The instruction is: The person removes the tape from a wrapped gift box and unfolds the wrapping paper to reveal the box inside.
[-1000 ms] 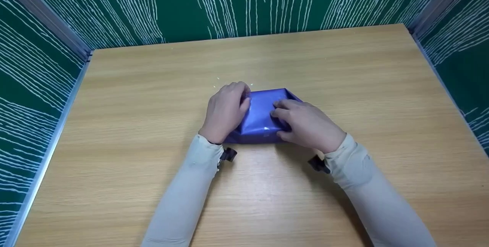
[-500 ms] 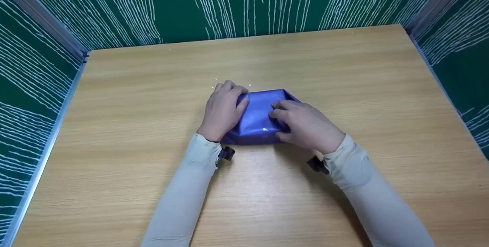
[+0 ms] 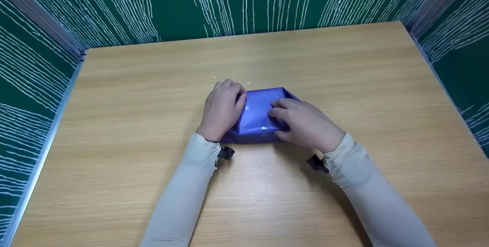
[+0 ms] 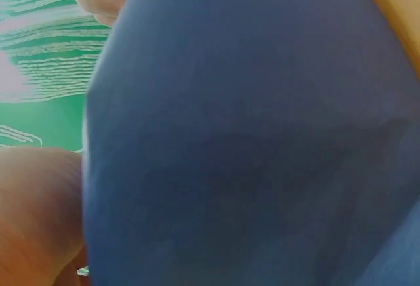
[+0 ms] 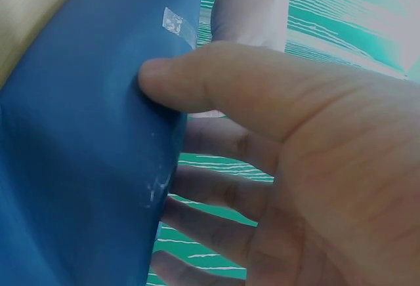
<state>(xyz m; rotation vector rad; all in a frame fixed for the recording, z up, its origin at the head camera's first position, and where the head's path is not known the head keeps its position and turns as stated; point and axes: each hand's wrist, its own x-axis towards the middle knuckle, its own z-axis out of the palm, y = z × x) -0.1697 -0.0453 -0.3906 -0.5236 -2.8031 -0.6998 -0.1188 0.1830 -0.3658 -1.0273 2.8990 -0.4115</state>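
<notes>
A box-shaped package wrapped in shiny blue-purple paper lies on the table between both hands. At its left end the left hand holds on, fingers bent and thumb along the top edge; the fingertips are hidden in the head view. The right hand grips the right part, with fingers on the top face and the thumb pressed on the near side. A small strip of clear tape shows beside that thumb in the right wrist view. Dark blue wrapping fills most of the left wrist view.
Tiny white scraps lie on the wooden table just beyond the left hand. Green walls with white streaks stand along the back and both sides. A dark wrist camera sits under the right wrist.
The left hand's fingers reach further out half a second ago, then draw in again at the package's left end. The right hand and package stay nearly still; the view shifts slightly.
</notes>
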